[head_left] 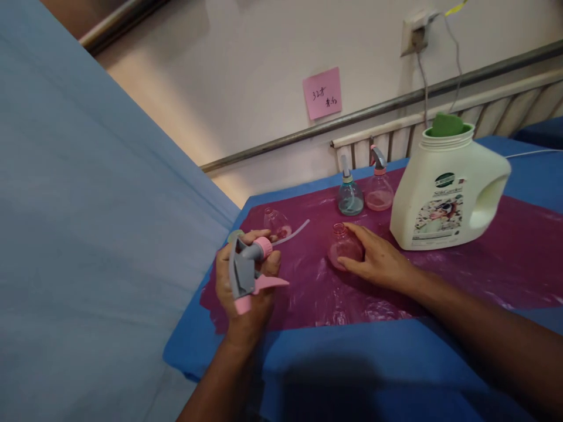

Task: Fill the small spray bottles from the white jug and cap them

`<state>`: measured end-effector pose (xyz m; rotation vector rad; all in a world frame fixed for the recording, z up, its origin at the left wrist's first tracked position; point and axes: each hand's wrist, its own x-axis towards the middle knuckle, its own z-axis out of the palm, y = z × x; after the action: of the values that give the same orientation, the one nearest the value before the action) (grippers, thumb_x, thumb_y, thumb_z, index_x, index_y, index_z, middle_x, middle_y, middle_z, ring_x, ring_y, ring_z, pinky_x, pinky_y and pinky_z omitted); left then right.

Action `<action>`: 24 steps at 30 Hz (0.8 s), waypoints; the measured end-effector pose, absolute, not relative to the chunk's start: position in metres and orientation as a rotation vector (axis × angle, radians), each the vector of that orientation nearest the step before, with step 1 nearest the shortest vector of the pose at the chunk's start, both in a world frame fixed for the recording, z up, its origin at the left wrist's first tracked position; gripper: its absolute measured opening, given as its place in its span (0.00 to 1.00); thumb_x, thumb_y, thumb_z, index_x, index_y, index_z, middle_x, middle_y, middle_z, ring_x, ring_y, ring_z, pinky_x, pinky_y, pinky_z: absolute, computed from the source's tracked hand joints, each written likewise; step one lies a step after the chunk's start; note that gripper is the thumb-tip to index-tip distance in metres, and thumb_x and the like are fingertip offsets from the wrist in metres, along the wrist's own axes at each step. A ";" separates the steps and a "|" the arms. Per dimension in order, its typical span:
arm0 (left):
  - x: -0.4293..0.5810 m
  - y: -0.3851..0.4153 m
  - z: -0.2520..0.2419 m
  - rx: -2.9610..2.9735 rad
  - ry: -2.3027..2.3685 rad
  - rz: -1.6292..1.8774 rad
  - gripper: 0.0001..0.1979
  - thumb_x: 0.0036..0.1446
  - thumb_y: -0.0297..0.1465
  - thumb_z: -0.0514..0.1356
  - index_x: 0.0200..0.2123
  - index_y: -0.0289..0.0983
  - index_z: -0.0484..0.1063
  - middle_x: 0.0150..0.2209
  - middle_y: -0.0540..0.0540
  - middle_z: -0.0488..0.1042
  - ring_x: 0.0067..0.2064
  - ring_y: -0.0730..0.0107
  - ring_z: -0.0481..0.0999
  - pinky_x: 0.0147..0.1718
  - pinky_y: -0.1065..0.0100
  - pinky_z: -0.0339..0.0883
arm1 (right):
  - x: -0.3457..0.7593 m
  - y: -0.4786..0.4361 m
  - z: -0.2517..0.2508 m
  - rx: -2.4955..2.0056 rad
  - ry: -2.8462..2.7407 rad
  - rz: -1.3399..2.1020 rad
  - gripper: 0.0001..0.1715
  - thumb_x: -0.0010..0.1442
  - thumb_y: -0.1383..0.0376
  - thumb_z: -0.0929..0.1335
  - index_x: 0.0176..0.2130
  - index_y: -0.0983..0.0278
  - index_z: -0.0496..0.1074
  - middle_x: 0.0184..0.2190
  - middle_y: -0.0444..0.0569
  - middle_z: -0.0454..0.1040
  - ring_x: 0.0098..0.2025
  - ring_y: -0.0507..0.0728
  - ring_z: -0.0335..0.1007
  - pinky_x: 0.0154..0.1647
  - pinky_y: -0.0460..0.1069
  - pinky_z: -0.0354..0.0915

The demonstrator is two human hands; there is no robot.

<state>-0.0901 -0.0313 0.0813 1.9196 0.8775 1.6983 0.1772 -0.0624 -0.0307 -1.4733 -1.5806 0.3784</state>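
One spray head (244, 274) gripped in left hand (259, 303), nozzle (243, 305) pointing nearward, tube (294, 233) slanting away rightward, one pink bottle (341, 249) upright on purple sheet (308, 296), mouth (339, 226) upward, right hand (378, 257) clasping its side.

bottle (342, 251) left of jug (440, 199)

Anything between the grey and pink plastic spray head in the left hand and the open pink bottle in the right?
Nothing visible between the spray head and the open pink bottle; only magenta plastic sheeting beneath. A translucent round bottle sits aside, beyond the left hand.
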 end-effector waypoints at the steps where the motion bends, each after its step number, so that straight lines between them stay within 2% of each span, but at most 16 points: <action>1: -0.094 -0.030 0.076 1.930 0.883 1.705 0.21 0.59 0.31 0.79 0.50 0.44 0.75 0.53 0.45 0.83 0.53 0.60 0.86 0.57 0.56 0.83 | 0.178 -0.062 -0.031 -1.481 -1.585 0.386 0.48 0.65 0.49 0.76 0.76 0.60 0.67 0.73 0.64 0.73 0.73 0.76 0.73 0.75 0.75 0.69; 4: -0.113 -0.021 0.053 1.938 0.966 1.441 0.22 0.57 0.34 0.79 0.49 0.44 0.73 0.51 0.46 0.84 0.49 0.61 0.87 0.44 0.63 0.85 | 0.178 -0.063 -0.030 -1.471 -1.591 0.403 0.47 0.65 0.49 0.76 0.75 0.60 0.68 0.72 0.63 0.74 0.73 0.76 0.74 0.74 0.74 0.70; 6: -0.131 -0.014 0.038 1.938 1.068 1.189 0.20 0.59 0.35 0.77 0.49 0.45 0.73 0.50 0.46 0.84 0.44 0.62 0.87 0.40 0.61 0.85 | 0.179 -0.063 -0.029 -1.458 -1.593 0.406 0.46 0.64 0.49 0.76 0.74 0.59 0.68 0.72 0.62 0.75 0.73 0.75 0.74 0.74 0.74 0.70; 7: -0.140 -0.010 0.031 1.975 1.107 1.080 0.20 0.58 0.36 0.77 0.49 0.45 0.74 0.48 0.46 0.84 0.42 0.62 0.86 0.40 0.59 0.85 | 0.179 -0.063 -0.029 -1.456 -1.596 0.406 0.45 0.65 0.49 0.76 0.74 0.59 0.68 0.72 0.62 0.75 0.73 0.75 0.74 0.74 0.74 0.70; 10: -0.163 -0.001 0.023 2.243 1.145 0.929 0.25 0.58 0.34 0.76 0.58 0.46 0.77 0.48 0.45 0.85 0.46 0.57 0.87 0.52 0.51 0.84 | 0.178 -0.064 -0.029 -1.464 -1.601 0.407 0.46 0.65 0.48 0.75 0.74 0.60 0.68 0.71 0.63 0.76 0.72 0.76 0.75 0.73 0.74 0.71; 12: -0.171 0.003 0.023 2.419 1.116 0.917 0.23 0.62 0.33 0.73 0.60 0.46 0.78 0.49 0.44 0.85 0.49 0.55 0.86 0.56 0.49 0.81 | 0.178 -0.064 -0.029 -1.472 -1.595 0.402 0.46 0.65 0.48 0.76 0.74 0.60 0.68 0.71 0.63 0.76 0.71 0.76 0.75 0.73 0.73 0.71; 15: -0.176 0.009 0.024 2.538 1.099 0.937 0.11 0.69 0.32 0.68 0.54 0.45 0.80 0.49 0.43 0.84 0.48 0.57 0.85 0.55 0.53 0.80 | 0.178 -0.065 -0.028 -1.485 -1.593 0.398 0.46 0.65 0.47 0.76 0.74 0.60 0.69 0.71 0.62 0.76 0.72 0.75 0.75 0.73 0.73 0.72; 17: -0.176 0.011 0.022 2.555 1.099 0.966 0.07 0.71 0.33 0.66 0.51 0.43 0.79 0.48 0.43 0.83 0.47 0.59 0.84 0.53 0.56 0.80 | 0.178 -0.066 -0.027 -1.504 -1.597 0.402 0.46 0.65 0.46 0.75 0.74 0.60 0.69 0.71 0.62 0.76 0.72 0.75 0.75 0.73 0.72 0.72; 22: -0.162 0.004 0.019 2.498 1.041 1.047 0.11 0.69 0.33 0.69 0.53 0.43 0.79 0.48 0.44 0.81 0.49 0.60 0.83 0.54 0.57 0.79 | 0.179 -0.068 -0.022 -1.537 -1.613 0.419 0.48 0.66 0.45 0.74 0.75 0.63 0.68 0.73 0.63 0.74 0.73 0.74 0.74 0.75 0.69 0.71; 24: -0.146 -0.002 0.025 2.342 1.047 1.112 0.14 0.67 0.34 0.72 0.54 0.44 0.79 0.49 0.45 0.81 0.48 0.61 0.83 0.50 0.59 0.80 | 0.179 -0.067 -0.022 -1.541 -1.608 0.419 0.48 0.65 0.46 0.74 0.75 0.63 0.68 0.73 0.63 0.73 0.74 0.74 0.73 0.76 0.69 0.70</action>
<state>-0.1465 -0.0019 0.0250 2.3423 1.0473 1.1117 0.1786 -0.0675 -0.0222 -1.5409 -1.6081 0.4192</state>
